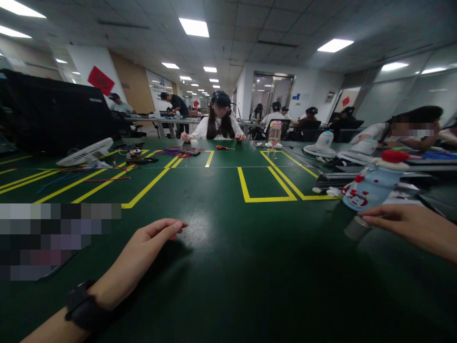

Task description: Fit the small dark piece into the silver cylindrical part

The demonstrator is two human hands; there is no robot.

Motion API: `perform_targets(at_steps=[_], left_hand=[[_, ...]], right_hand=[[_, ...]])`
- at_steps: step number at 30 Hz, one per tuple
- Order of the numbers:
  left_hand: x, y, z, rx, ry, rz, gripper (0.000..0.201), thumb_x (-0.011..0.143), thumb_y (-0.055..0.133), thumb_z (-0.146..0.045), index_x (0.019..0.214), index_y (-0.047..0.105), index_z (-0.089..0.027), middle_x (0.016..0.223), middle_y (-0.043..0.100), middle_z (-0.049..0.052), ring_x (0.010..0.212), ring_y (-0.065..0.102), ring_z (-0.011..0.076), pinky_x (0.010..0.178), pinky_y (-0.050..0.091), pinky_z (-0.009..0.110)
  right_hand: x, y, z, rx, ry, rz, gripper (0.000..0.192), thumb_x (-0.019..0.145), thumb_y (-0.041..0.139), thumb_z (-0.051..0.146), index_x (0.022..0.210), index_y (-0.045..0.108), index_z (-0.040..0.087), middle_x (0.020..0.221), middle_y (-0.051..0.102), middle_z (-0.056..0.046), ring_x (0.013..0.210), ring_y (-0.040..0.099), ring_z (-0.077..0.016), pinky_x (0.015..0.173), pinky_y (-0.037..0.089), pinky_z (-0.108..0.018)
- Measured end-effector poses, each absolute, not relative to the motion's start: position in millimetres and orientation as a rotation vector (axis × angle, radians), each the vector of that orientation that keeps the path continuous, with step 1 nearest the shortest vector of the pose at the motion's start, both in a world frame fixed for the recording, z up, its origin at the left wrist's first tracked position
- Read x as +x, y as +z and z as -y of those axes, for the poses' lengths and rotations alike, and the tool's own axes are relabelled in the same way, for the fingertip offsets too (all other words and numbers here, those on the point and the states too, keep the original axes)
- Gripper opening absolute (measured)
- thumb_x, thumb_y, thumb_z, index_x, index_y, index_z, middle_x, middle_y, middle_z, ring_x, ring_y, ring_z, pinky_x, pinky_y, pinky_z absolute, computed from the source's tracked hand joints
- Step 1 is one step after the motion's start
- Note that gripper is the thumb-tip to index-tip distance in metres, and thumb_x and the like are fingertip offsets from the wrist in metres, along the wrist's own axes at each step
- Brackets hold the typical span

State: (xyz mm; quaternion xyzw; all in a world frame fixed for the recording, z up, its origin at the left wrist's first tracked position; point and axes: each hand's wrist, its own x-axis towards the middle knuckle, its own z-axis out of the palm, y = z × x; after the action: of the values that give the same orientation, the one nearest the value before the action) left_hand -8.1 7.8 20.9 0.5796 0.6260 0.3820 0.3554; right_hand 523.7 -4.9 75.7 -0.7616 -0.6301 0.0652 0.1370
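My left hand (157, 240), with a black band on its wrist, is over the green table (228, 276) at the left of centre. Its fingers are bent together with the thumb along them, and nothing shows in them. At the right, my right hand (403, 221) pinches the top of a small grey cylinder (358, 228), whose exact kind is unclear. Just behind that hand stands a light blue snowman-shaped bottle (374, 183) with a red top.
Yellow tape lines (271, 200) mark the table. Farther back lie a screwdriver (224, 147), a bundle of coloured wires (182, 151), a white fan (85, 152) and a clear bottle (274, 133). Opposite sits a person (219, 124), both hands at the far edge.
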Motion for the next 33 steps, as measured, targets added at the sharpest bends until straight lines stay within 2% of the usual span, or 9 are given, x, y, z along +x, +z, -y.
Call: perform_targets(at_steps=[3,5,9,11,15,19,24,29,33], left_hand=[[-7.6,21.6,-7.7,1.481,0.987,-1.623,0.035,0.079,0.060,-0.055,0.093,0.074,-0.027,0.098,0.074,0.001,0.094,0.064,0.0231,0.087,0.047,0.035],[-8.2,20.2,-8.5,1.496,0.990,-1.620,0.035,0.079,0.060,-0.056,0.093,0.074,-0.027,0.097,0.074,0.001,0.094,0.064,0.0239,0.088,0.046,0.036],[-8.4,18.1,-10.1,1.532,0.963,-1.628,0.039,0.080,0.056,-0.058,0.095,0.073,-0.026,0.101,0.073,0.002,0.094,0.064,0.0254,0.089,0.046,0.038],[-7.1,19.0,-10.1,1.545,0.943,-1.647,0.040,0.081,0.055,-0.058,0.095,0.072,-0.025,0.100,0.073,0.003,0.093,0.064,0.0256,0.088,0.046,0.037],[-2.5,22.1,-9.0,1.640,0.880,-1.631,0.039,0.083,0.052,-0.058,0.094,0.071,-0.025,0.093,0.073,0.002,0.090,0.065,0.0254,0.084,0.047,0.035],[-0.9,21.8,-8.7,1.774,0.804,-1.558,0.035,0.084,0.052,-0.055,0.092,0.070,-0.026,0.093,0.071,0.002,0.094,0.064,0.0273,0.086,0.046,0.038],[-0.4,17.9,-7.5,1.940,0.752,-1.539,0.034,0.088,0.048,-0.050,0.097,0.070,-0.026,0.100,0.069,0.004,0.097,0.062,0.0271,0.087,0.047,0.039],[38.7,31.6,3.6,2.421,0.799,-1.456,0.026,0.090,0.049,-0.038,0.106,0.068,-0.029,0.107,0.066,0.005,0.100,0.059,0.0257,0.088,0.043,0.041],[88.4,47.0,8.1,2.424,0.836,-1.258,0.024,0.092,0.049,-0.031,0.108,0.067,-0.029,0.102,0.067,0.003,0.092,0.060,0.0209,0.082,0.045,0.035]], right_hand=[[522.6,72.8,12.8,-2.174,0.292,1.778,0.039,0.079,0.059,0.046,0.115,0.067,0.032,0.119,0.065,-0.010,0.103,0.063,-0.0250,0.090,0.042,-0.040],[521.2,69.4,17.3,-2.167,0.351,1.749,0.049,0.079,0.059,0.051,0.124,0.061,0.032,0.122,0.063,-0.011,0.104,0.063,-0.0255,0.089,0.043,-0.039],[509.8,64.8,17.4,-2.133,0.262,1.761,0.048,0.078,0.059,0.054,0.115,0.068,0.026,0.111,0.068,-0.015,0.093,0.066,-0.0274,0.081,0.048,-0.039],[490.3,65.8,14.3,-2.107,0.150,1.746,0.052,0.080,0.055,0.056,0.120,0.065,0.024,0.111,0.067,-0.016,0.088,0.067,-0.0280,0.075,0.051,-0.040],[415.0,67.4,9.0,-1.790,0.258,1.919,0.054,0.086,0.048,0.054,0.134,0.050,0.029,0.128,0.058,-0.008,0.104,0.061,-0.0245,0.087,0.051,-0.039],[330.5,57.1,7.8,-1.394,0.455,2.201,0.048,0.091,0.045,0.044,0.136,0.047,0.028,0.130,0.054,-0.005,0.116,0.053,-0.0195,0.102,0.042,-0.037],[286.4,32.3,8.3,-1.180,0.608,2.256,0.047,0.091,0.046,0.034,0.137,0.044,0.024,0.126,0.055,-0.007,0.113,0.053,-0.0170,0.102,0.041,-0.035],[288.8,13.8,5.4,-1.228,0.653,2.069,0.061,0.082,0.062,0.036,0.138,0.040,0.022,0.128,0.053,-0.009,0.109,0.054,-0.0197,0.092,0.046,-0.036],[288.3,11.9,3.8,-1.172,0.713,2.011,0.046,0.078,0.066,0.029,0.121,0.052,0.022,0.113,0.061,-0.004,0.091,0.058,-0.0143,0.081,0.048,-0.030]])
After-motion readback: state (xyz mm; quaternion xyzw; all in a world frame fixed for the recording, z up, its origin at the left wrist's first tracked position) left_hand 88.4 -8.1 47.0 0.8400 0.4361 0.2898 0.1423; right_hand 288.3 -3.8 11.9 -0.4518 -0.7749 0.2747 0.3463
